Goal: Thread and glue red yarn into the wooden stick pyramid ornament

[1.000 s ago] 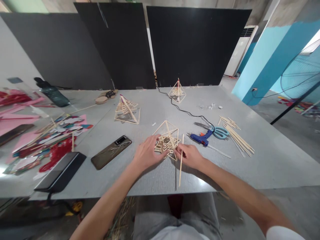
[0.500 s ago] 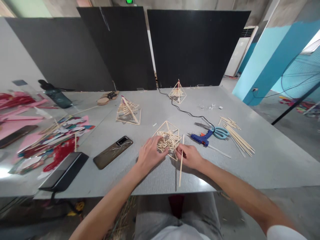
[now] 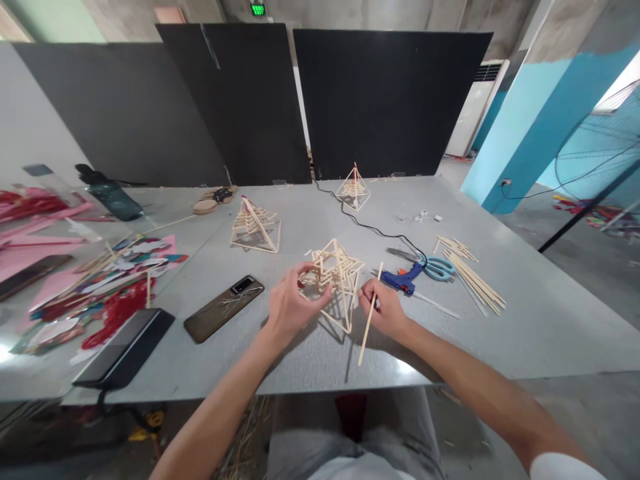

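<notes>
My left hand is curled around the left side of a pyramid-like frame of thin wooden sticks, its thumb and fingertips on the sticks. The frame is tilted, with a triangular corner pointing toward me. On its right, my right hand is closed on a single wooden stick, which slants down toward the table's front edge. The right fingertips are close to the frame; whether they touch it I cannot tell. A blue glue gun lies just beyond my right hand.
Light-blue scissors and loose wooden sticks lie at right. Two finished-looking stick pyramids stand farther back. A phone and a black stand-like object are at left, near colourful scraps. A black cord crosses the table.
The stick frame has been turned and tilted in my left hand. My right hand has shifted slightly right, and its stick now leans more.
</notes>
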`<action>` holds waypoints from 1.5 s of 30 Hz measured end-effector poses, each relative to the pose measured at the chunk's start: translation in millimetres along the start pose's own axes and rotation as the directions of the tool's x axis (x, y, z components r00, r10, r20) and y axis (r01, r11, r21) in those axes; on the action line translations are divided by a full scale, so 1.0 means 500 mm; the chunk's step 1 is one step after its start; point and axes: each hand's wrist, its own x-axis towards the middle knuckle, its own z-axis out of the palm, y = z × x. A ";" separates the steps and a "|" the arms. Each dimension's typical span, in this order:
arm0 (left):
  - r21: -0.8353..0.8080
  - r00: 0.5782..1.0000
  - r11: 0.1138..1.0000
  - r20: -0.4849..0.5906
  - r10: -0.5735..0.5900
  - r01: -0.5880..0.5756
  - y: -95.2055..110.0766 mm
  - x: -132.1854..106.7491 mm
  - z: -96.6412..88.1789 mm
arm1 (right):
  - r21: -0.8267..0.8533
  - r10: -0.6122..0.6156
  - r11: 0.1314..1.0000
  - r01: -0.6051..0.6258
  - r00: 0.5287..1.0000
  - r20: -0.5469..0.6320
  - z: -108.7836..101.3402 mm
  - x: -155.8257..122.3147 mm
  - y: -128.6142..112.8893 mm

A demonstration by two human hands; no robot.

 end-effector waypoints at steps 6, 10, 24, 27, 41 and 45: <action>-0.189 1.000 0.982 0.000 0.007 -0.007 -0.030 0.014 -0.018 | 0.074 0.083 0.994 -0.076 0.993 -0.087 -0.003 0.014 0.002; -0.219 1.000 0.976 0.030 0.007 0.000 -0.043 0.027 -0.031 | 0.127 0.128 0.985 -0.117 0.988 -0.088 -0.002 0.017 0.001; -0.241 0.957 0.969 0.289 0.016 0.056 -0.029 0.079 -0.014 | 0.604 0.368 0.724 -0.333 0.927 0.069 0.015 0.019 -0.015; -0.239 0.961 0.971 0.274 0.044 0.024 -0.034 0.060 -0.018 | 0.723 0.469 0.546 -0.423 0.870 0.154 0.018 0.029 -0.025; -0.387 0.990 0.921 0.098 0.099 -0.054 -0.017 0.030 -0.020 | 0.813 0.562 0.142 -0.565 0.722 0.404 0.003 0.032 -0.045; -0.528 0.992 0.849 0.119 0.040 0.030 -0.020 0.022 -0.005 | 0.821 0.549 0.089 -0.563 0.716 0.431 0.010 0.031 -0.031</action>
